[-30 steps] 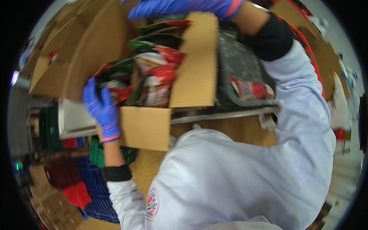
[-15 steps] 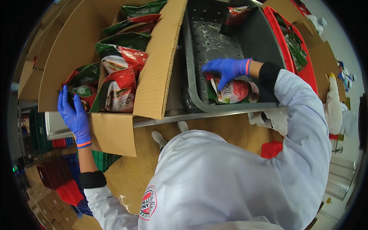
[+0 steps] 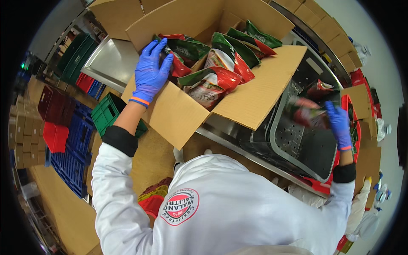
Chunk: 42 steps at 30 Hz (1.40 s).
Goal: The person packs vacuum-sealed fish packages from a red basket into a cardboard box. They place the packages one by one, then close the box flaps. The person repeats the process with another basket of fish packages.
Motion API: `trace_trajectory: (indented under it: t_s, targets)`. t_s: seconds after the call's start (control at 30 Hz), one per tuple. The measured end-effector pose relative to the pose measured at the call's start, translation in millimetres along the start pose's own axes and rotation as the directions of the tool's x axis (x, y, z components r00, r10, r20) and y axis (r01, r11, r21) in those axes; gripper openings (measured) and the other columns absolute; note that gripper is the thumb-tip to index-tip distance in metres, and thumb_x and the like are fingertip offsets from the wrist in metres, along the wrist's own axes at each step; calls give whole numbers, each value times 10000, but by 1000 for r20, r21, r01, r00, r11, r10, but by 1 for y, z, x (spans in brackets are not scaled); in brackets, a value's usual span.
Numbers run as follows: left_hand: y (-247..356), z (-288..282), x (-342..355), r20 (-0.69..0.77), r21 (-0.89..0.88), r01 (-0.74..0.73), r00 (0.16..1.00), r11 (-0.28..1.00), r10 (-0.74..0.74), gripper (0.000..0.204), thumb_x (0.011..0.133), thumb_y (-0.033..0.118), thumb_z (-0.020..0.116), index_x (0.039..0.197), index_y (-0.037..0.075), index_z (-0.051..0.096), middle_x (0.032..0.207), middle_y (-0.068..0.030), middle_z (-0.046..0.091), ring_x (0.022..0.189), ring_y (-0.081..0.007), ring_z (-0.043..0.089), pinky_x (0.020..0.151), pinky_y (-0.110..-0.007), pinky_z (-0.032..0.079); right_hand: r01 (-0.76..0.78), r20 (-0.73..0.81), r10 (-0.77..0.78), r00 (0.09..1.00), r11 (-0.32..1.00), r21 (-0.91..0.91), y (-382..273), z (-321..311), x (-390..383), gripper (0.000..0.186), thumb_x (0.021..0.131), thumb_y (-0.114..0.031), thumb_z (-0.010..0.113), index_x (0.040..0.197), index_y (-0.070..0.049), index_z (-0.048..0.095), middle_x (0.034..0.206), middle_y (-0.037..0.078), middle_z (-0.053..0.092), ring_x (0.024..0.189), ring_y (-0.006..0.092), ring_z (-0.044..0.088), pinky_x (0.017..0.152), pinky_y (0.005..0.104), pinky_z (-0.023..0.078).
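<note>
In my right hand point(image 3: 338, 125), gloved in blue, is a red and green pouch point(image 3: 307, 112), blurred by motion. I hold it over a black perforated crate point(image 3: 274, 142); another red pouch point(image 3: 319, 88) lies at the crate's far end. My left hand point(image 3: 151, 75), also gloved in blue, rests at the left rim of an opened cardboard box point(image 3: 240, 100). Its fingers are stretched out and its thumb is apart, beside a pouch point(image 3: 182, 49) inside. Several more green and red pouches point(image 3: 221, 57) stand in a row in that box.
A steel table point(image 3: 112, 59) carries the box and the crate. Red crates point(image 3: 346, 104) with pouches stand beyond the black crate. Green point(image 3: 108, 108) and blue crates point(image 3: 74, 151) are on the floor at left. A co-worker's white sleeve point(image 3: 359, 204) shows at right.
My right hand has lifted the pouch from the near end of the black crate. The view has turned, and the box now appears nearer the middle. My left hand stays by the box's rim.
</note>
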<state>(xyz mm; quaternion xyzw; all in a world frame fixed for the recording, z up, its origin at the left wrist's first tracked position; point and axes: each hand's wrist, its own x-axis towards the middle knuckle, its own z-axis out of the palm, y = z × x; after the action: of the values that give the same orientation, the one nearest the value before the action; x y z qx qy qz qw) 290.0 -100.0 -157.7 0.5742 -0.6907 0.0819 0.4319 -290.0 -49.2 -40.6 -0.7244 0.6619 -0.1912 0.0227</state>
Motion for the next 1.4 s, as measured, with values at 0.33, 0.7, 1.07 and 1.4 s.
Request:
trace_trajectory:
  t_s: [0.33, 0.7, 1.07, 1.4]
  targets:
    - [-1, 0, 4, -7, -63, 15, 1000, 998, -16, 480, 868, 300, 648, 1303, 124, 543, 1268, -178, 518, 1127, -337, 536, 970, -398, 433, 436, -468, -658, 590, 747, -502, -151, -96, 184, 482, 895, -87, 501, 1355, 30, 412, 1302, 240, 512, 1206, 327, 514, 1027, 364, 399]
    - [-6, 3, 1, -21, -211, 42, 999, 977, -47, 506, 837, 310, 654, 1291, 122, 536, 1122, -179, 578, 967, -357, 572, 852, -422, 465, 221, 623, -444, 644, 888, 404, -343, 252, 250, 499, 973, -479, 439, 1122, -51, 650, 1043, 80, 664, 963, 190, 593, 860, 318, 454]
    - [-13, -6, 3, 38, -302, 88, 996, 949, -81, 400, 895, 129, 601, 1278, 22, 556, 1124, -142, 623, 987, -254, 592, 890, -351, 453, 416, -8, -419, 908, 899, 138, -302, 81, 240, 490, 907, -441, 567, 1126, -3, 586, 1036, 187, 651, 985, 292, 629, 856, 368, 493]
    - [-20, 20, -8, 126, -411, 183, 982, 893, -143, 398, 929, 65, 555, 1317, -2, 500, 1289, -150, 550, 1153, -248, 542, 1002, -349, 406, 0, 142, 88, 986, 849, -529, 111, 54, 130, 792, 714, -424, 739, 1362, -64, 459, 1271, 225, 537, 1236, 345, 482, 1046, 388, 380]
